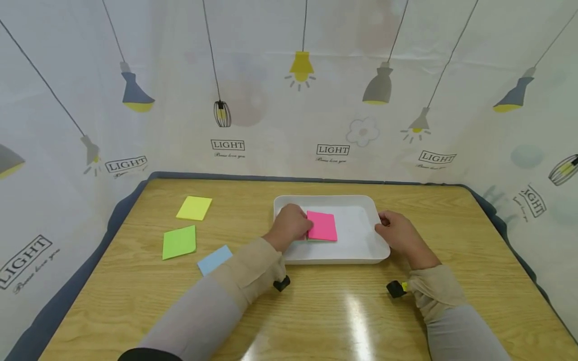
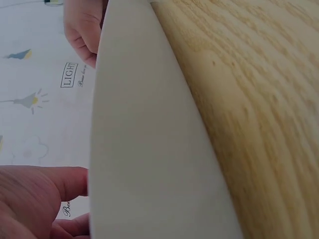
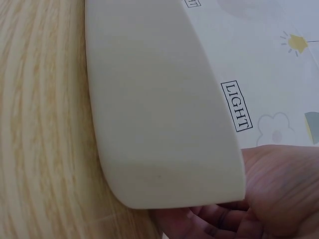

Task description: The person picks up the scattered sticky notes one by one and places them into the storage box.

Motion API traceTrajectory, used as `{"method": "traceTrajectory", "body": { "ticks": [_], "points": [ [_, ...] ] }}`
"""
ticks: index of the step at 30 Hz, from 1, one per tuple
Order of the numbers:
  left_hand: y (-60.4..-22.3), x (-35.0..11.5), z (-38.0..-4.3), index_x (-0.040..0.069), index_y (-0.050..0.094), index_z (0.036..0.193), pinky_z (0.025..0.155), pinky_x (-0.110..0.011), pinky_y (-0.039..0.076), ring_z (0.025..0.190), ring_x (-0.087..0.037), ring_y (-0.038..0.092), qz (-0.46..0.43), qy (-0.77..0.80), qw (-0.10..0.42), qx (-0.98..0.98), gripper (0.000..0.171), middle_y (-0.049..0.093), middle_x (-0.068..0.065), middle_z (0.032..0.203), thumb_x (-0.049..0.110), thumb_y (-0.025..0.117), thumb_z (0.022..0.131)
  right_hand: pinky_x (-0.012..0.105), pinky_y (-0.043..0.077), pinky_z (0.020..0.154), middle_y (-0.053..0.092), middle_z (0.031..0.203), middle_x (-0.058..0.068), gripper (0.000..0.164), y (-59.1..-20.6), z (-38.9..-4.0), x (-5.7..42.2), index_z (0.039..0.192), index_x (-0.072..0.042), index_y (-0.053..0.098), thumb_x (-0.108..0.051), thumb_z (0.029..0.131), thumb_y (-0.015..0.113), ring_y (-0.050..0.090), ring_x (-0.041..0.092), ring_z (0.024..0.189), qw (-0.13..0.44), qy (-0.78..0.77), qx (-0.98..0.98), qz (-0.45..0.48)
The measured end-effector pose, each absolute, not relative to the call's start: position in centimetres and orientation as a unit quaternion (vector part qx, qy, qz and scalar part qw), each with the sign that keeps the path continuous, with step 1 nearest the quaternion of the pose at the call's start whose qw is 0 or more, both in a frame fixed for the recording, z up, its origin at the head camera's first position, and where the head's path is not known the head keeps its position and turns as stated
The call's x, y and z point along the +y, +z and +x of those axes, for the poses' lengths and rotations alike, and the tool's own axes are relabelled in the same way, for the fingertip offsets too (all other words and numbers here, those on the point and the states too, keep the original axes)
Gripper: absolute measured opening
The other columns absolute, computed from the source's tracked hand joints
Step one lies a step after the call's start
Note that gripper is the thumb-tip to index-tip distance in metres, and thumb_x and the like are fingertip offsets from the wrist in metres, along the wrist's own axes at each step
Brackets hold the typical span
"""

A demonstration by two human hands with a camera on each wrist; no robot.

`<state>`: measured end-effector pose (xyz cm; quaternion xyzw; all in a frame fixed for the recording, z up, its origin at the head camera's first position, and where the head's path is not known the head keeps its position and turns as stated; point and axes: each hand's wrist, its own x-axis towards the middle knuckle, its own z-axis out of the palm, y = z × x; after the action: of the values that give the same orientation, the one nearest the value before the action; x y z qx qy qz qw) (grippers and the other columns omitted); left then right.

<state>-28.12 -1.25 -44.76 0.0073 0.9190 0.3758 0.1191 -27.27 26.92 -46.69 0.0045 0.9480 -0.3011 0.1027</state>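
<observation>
A white tray (image 1: 356,240) sits on the wooden table. Over its left half, my left hand (image 1: 289,225) pinches the left edge of a pink sticky note pad (image 1: 322,226) with curled fingers. A sliver of green shows under the pad's front edge, and a bit of pink lies beside my fingertips. At the tray's right end, my right hand (image 1: 401,235) grips the rim; in the right wrist view its fingers (image 3: 219,219) curl beneath the corner. The tray wall hides the pad and my left fingertips in the left wrist view.
Left of the tray lie a yellow sticky note pad (image 1: 194,208), a green one (image 1: 179,242) and a blue one (image 1: 214,259), partly covered by my left sleeve. A lamp-patterned cloth (image 1: 271,100) hangs behind the table (image 1: 325,311).
</observation>
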Motion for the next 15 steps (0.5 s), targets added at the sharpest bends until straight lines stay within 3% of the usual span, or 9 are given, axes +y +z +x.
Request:
{"method": "traceTrajectory", "body": {
  "ticks": [3, 5, 7, 8, 10, 12, 15],
  "points": [
    [-44.6, -1.3, -28.0, 0.015, 0.035, 0.044, 0.039, -0.022, 0.021, 0.037, -0.01, 0.031, 0.026, 0.349, 0.106, 0.931, 0.039, 0.033, 0.004, 0.041, 0.009, 0.058, 0.075, 0.049, 0.046, 0.088, 0.053, 0.119, 0.022, 0.044, -46.7, -27.2, 27.0, 0.13, 0.003, 0.045, -0.02, 0.093, 0.048, 0.048, 0.03, 0.1, 0.097, -0.299, 0.949, -0.002],
    [-44.6, -1.3, -27.8, 0.011, 0.046, 0.052, 0.042, -0.023, 0.027, 0.042, -0.011, 0.034, 0.043, 0.341, 0.097, 0.934, 0.028, 0.04, 0.003, 0.049, 0.009, 0.059, 0.078, 0.05, 0.046, 0.088, 0.054, 0.119, 0.022, 0.044, -46.6, -27.1, 27.0, 0.13, 0.003, 0.045, -0.02, 0.093, 0.048, 0.048, 0.03, 0.101, 0.095, -0.299, 0.949, -0.006],
    [-44.8, -1.2, -27.8, 0.007, 0.062, 0.073, 0.053, -0.024, 0.041, 0.056, -0.011, 0.045, 0.083, 0.307, 0.088, 0.944, 0.01, 0.054, 0.0, 0.065, 0.012, 0.059, 0.082, 0.051, 0.046, 0.089, 0.053, 0.12, 0.023, 0.044, -46.6, -27.1, 26.9, 0.131, 0.004, 0.045, -0.02, 0.093, 0.048, 0.048, 0.03, 0.101, 0.094, -0.3, 0.949, -0.007],
    [-44.8, -1.1, -27.7, 0.006, 0.066, 0.086, 0.062, -0.025, 0.046, 0.067, -0.011, 0.051, 0.112, 0.283, 0.084, 0.949, 0.01, 0.059, -0.001, 0.076, 0.013, 0.059, 0.083, 0.051, 0.046, 0.089, 0.053, 0.12, 0.023, 0.044, -46.6, -27.1, 26.9, 0.131, 0.004, 0.045, -0.02, 0.093, 0.047, 0.048, 0.03, 0.101, 0.094, -0.301, 0.949, -0.008],
    [-44.9, -0.9, -27.6, 0.008, 0.065, 0.11, 0.083, -0.028, 0.049, 0.091, -0.013, 0.054, 0.174, 0.234, 0.077, 0.954, 0.026, 0.064, -0.002, 0.101, 0.015, 0.057, 0.086, 0.051, 0.046, 0.089, 0.053, 0.119, 0.023, 0.044, -46.6, -27.1, 26.9, 0.13, 0.004, 0.045, -0.02, 0.093, 0.047, 0.048, 0.03, 0.101, 0.093, -0.302, 0.949, -0.009],
    [-45.0, -0.6, -27.4, 0.013, 0.066, 0.11, 0.097, -0.03, 0.043, 0.108, -0.014, 0.05, 0.236, 0.173, 0.072, 0.954, 0.024, 0.062, -0.002, 0.116, 0.017, 0.055, 0.088, 0.051, 0.046, 0.089, 0.053, 0.119, 0.023, 0.044, -46.6, -27.1, 26.9, 0.13, 0.004, 0.045, -0.02, 0.093, 0.047, 0.048, 0.03, 0.101, 0.093, -0.302, 0.949, -0.01],
    [-44.9, -0.5, -26.8, 0.017, 0.067, 0.095, 0.098, -0.032, 0.043, 0.108, -0.015, 0.051, 0.285, 0.104, 0.077, 0.95, 0.016, 0.063, 0.0, 0.116, 0.021, 0.052, 0.09, 0.051, 0.046, 0.089, 0.053, 0.119, 0.023, 0.044, -46.7, -27.2, 27.0, 0.13, 0.004, 0.045, -0.02, 0.093, 0.047, 0.048, 0.03, 0.101, 0.094, -0.3, 0.949, -0.009]
  ]
}}
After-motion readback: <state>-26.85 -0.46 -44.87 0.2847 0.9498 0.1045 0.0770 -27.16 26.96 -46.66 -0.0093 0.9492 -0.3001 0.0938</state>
